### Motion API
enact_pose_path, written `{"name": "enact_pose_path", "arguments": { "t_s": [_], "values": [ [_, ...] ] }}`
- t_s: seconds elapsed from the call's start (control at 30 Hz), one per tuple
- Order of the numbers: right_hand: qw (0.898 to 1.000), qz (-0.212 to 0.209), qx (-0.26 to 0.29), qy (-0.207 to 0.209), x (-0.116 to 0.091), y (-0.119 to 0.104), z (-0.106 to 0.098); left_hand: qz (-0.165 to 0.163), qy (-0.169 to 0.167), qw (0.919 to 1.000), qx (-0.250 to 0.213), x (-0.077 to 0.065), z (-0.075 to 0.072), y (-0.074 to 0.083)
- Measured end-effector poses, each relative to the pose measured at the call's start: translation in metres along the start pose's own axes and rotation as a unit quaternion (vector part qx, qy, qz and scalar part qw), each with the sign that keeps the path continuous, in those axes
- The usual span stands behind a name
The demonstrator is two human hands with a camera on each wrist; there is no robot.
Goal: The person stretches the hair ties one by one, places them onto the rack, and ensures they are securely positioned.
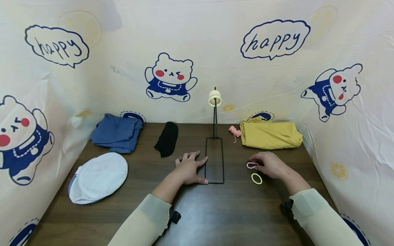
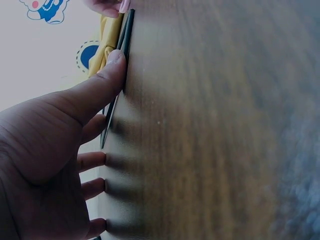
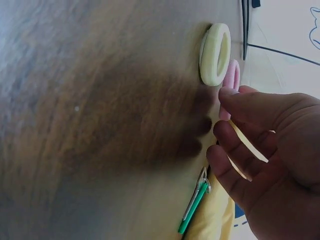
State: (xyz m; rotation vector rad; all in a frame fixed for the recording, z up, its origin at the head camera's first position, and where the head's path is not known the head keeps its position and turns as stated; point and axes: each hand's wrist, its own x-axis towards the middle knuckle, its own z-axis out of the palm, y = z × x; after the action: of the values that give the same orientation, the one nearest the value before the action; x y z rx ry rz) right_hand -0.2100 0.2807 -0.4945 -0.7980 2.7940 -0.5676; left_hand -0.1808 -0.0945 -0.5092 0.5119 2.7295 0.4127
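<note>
My right hand (image 1: 271, 165) pinches a pink hair tie (image 1: 251, 165) between thumb and fingers, low over the table. Just nearer me lies a pale yellow hair tie (image 1: 256, 178), which stands out large in the right wrist view. My left hand (image 1: 189, 169) rests with fingers spread at the left side of a black wire stand (image 1: 223, 160), thumb and index finger at its rectangular base. Several pale hair ties (image 1: 214, 98) hang on the stand's arm at the top of the upright.
Behind the right hand lie a folded yellow cloth (image 1: 271, 134), a pink yarn bundle (image 1: 235, 131) and a small green-and-silver item (image 3: 195, 205). On the left are folded blue cloth (image 1: 118, 132), a black sock (image 1: 167, 139) and a round white mesh item (image 1: 98, 177). A printed curtain (image 1: 191, 27) encloses the table.
</note>
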Motion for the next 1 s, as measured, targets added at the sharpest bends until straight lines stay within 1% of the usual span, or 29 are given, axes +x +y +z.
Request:
{"name": "enact_pose_path", "arguments": {
  "t_s": [0.2, 0.3, 0.37, 0.57, 0.8, 1.0],
  "values": [
    [1.0, -0.004, 0.003, 0.027, -0.003, -0.005, -0.004, 0.002, 0.002, 1.0, 0.003, 0.002, 0.001, 0.001],
    [0.999, -0.017, 0.009, 0.051, -0.005, -0.008, -0.006, 0.003, 0.002, 1.0, 0.003, 0.002, 0.0, 0.002],
    [0.997, -0.033, 0.014, 0.069, -0.006, -0.011, -0.008, 0.003, 0.001, 1.0, 0.004, 0.003, 0.0, 0.002],
    [0.988, -0.089, 0.027, 0.122, -0.007, -0.022, -0.014, 0.003, -0.002, 1.0, 0.006, 0.003, -0.001, 0.003],
    [0.981, -0.118, 0.043, 0.149, -0.007, -0.041, -0.025, 0.001, 0.0, 1.0, 0.004, 0.004, 0.0, 0.001],
    [0.967, -0.158, 0.069, 0.186, -0.004, -0.062, -0.035, 0.001, 0.002, 1.0, 0.001, 0.002, -0.001, 0.001]
  ]
}}
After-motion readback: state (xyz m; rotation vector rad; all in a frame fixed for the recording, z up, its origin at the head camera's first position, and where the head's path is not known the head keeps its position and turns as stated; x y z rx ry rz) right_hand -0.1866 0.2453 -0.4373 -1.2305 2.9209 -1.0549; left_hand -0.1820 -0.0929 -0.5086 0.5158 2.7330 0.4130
